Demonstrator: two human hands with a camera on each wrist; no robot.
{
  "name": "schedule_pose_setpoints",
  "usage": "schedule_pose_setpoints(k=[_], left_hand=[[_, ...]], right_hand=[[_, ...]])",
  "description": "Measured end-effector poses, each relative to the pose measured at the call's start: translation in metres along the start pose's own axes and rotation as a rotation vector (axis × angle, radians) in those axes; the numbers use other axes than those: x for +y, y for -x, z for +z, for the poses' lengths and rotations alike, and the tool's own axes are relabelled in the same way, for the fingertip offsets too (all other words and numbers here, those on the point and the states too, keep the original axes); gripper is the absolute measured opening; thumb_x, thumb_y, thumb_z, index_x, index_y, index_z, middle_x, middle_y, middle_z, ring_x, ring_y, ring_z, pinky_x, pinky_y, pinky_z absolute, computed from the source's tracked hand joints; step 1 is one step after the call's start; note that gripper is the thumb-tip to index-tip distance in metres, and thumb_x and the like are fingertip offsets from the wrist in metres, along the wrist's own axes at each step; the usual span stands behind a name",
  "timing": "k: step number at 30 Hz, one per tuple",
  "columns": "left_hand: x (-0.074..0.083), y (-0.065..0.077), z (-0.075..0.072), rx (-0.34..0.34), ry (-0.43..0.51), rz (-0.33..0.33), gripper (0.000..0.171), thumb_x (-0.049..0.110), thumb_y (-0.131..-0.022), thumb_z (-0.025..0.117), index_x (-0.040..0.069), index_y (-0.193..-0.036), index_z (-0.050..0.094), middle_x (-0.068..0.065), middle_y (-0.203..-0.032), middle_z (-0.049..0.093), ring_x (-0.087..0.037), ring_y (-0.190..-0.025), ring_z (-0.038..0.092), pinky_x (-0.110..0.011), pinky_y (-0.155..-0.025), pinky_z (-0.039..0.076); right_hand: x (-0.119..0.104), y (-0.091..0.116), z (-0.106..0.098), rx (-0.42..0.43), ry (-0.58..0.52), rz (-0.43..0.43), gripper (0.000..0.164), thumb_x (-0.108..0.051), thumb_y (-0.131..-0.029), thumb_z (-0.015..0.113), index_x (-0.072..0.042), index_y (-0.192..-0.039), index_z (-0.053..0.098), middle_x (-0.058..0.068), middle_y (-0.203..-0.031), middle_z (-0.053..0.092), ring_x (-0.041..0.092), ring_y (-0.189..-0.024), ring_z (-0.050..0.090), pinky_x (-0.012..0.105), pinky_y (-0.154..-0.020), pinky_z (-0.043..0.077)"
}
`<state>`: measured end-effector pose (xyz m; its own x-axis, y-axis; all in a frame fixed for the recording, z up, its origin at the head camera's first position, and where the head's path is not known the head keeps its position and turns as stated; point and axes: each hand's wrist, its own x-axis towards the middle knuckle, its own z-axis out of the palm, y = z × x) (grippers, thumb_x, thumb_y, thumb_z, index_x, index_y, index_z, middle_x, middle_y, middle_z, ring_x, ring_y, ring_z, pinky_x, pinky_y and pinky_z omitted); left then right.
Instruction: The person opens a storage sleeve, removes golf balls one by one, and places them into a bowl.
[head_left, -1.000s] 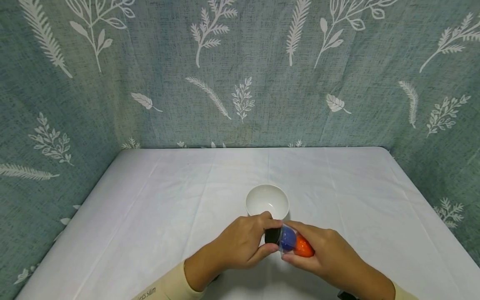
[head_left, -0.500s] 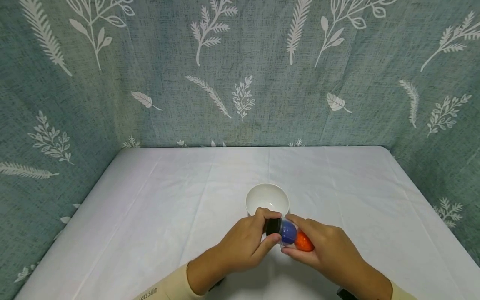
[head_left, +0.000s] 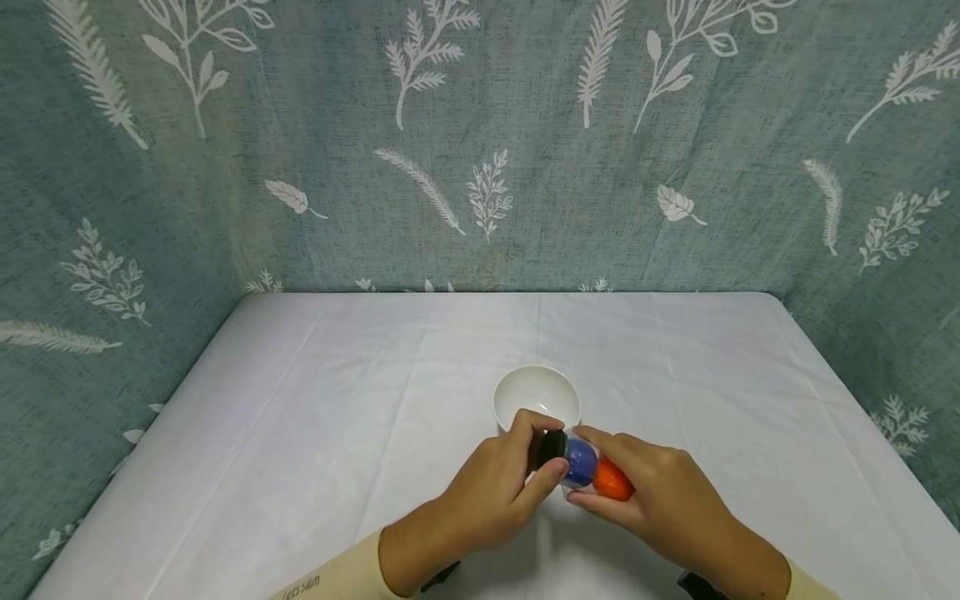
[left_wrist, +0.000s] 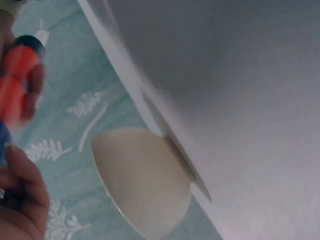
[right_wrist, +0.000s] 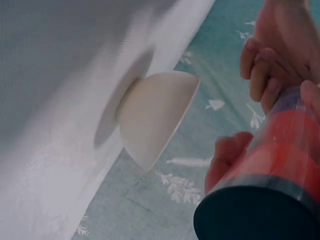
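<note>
Both hands hold a clear tube with colored balls inside, over the cloth in front of a white bowl. At the tube's left end my left hand pinches a black cap between thumb and fingers. My right hand grips the clear body, fingers above and thumb below. A blue ball lies closest to the cap, with an orange-red ball beside it. In the right wrist view, more red shows along the tube, down to its dark round base. The left wrist view blurs the tube.
A white cloth covers the table. Behind it and at both sides hang green curtains with white leaf patterns. The bowl stands just beyond the hands and is partly covered by the left fingers in the head view.
Both hands and the tube have risen slightly in the head view. My left hand has turned on the black cap, its thumb moving up and across it. The bowl stays put.
</note>
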<state>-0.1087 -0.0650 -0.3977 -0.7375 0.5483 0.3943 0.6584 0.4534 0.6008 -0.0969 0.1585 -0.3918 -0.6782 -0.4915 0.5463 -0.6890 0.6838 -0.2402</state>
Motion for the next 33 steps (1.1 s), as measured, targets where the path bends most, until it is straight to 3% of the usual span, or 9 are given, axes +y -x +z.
schedule_pose_setpoints(k=[6,9,12,16,20,26,33], left_hand=[[-0.012,-0.004,-0.008,0.026,-0.186,0.282,0.048,0.051,-0.107,0.028,0.013,-0.132,0.043,0.006,-0.096,0.069,-0.001,-0.068,0.058,-0.008,-0.065,0.044],[-0.017,-0.006,-0.013,0.046,-0.22,0.409,0.049,0.051,-0.106,0.025,0.013,-0.132,0.044,0.006,-0.098,0.065,0.001,-0.066,0.052,-0.006,-0.063,0.041],[-0.018,-0.008,-0.016,0.067,-0.253,0.507,0.047,0.049,-0.106,0.026,0.013,-0.13,0.045,0.005,-0.094,0.06,0.0,-0.063,0.046,-0.006,-0.06,0.038],[-0.02,-0.01,-0.019,0.106,-0.302,0.6,0.044,0.046,-0.107,0.027,0.012,-0.127,0.047,0.003,-0.091,0.058,-0.001,-0.062,0.045,-0.007,-0.059,0.037],[-0.021,-0.011,-0.019,0.125,-0.308,0.63,0.044,0.044,-0.107,0.026,0.01,-0.127,0.046,0.003,-0.085,0.057,-0.001,-0.061,0.041,-0.007,-0.058,0.034],[-0.019,-0.009,-0.015,0.136,-0.339,0.604,0.049,0.045,-0.108,0.019,0.006,-0.127,0.043,0.001,-0.085,0.06,-0.003,-0.062,0.044,-0.009,-0.058,0.038],[-0.016,-0.009,-0.012,0.164,-0.34,0.569,0.052,0.046,-0.108,0.018,0.005,-0.127,0.042,0.001,-0.084,0.061,-0.004,-0.064,0.046,-0.009,-0.058,0.039]], right_hand=[[-0.003,0.001,-0.006,-0.102,-0.16,0.065,0.058,-0.046,-0.081,0.081,-0.017,-0.129,0.066,-0.003,-0.11,0.075,-0.002,-0.081,0.065,0.013,-0.067,0.054],[-0.004,0.0,-0.008,-0.172,-0.287,0.095,0.056,-0.042,-0.084,0.08,-0.017,-0.131,0.064,-0.002,-0.114,0.074,-0.001,-0.086,0.066,0.017,-0.071,0.057],[-0.005,-0.002,-0.011,-0.261,-0.404,0.129,0.054,-0.041,-0.088,0.076,-0.015,-0.133,0.063,-0.001,-0.115,0.073,-0.002,-0.087,0.064,0.02,-0.073,0.058],[-0.006,-0.003,-0.013,-0.335,-0.463,0.171,0.055,-0.043,-0.09,0.073,-0.012,-0.133,0.062,-0.001,-0.117,0.073,-0.003,-0.087,0.063,0.02,-0.074,0.058],[-0.007,-0.004,-0.013,-0.332,-0.464,0.173,0.053,-0.043,-0.09,0.073,-0.013,-0.133,0.063,-0.001,-0.117,0.072,-0.003,-0.087,0.064,0.02,-0.075,0.058],[-0.008,-0.004,-0.011,-0.293,-0.425,0.141,0.053,-0.042,-0.089,0.075,-0.013,-0.132,0.063,-0.001,-0.112,0.074,-0.003,-0.086,0.063,0.02,-0.073,0.058],[-0.009,-0.002,-0.009,-0.181,-0.337,0.073,0.055,-0.038,-0.085,0.08,-0.012,-0.13,0.064,0.0,-0.11,0.075,-0.001,-0.085,0.066,0.018,-0.07,0.058]])
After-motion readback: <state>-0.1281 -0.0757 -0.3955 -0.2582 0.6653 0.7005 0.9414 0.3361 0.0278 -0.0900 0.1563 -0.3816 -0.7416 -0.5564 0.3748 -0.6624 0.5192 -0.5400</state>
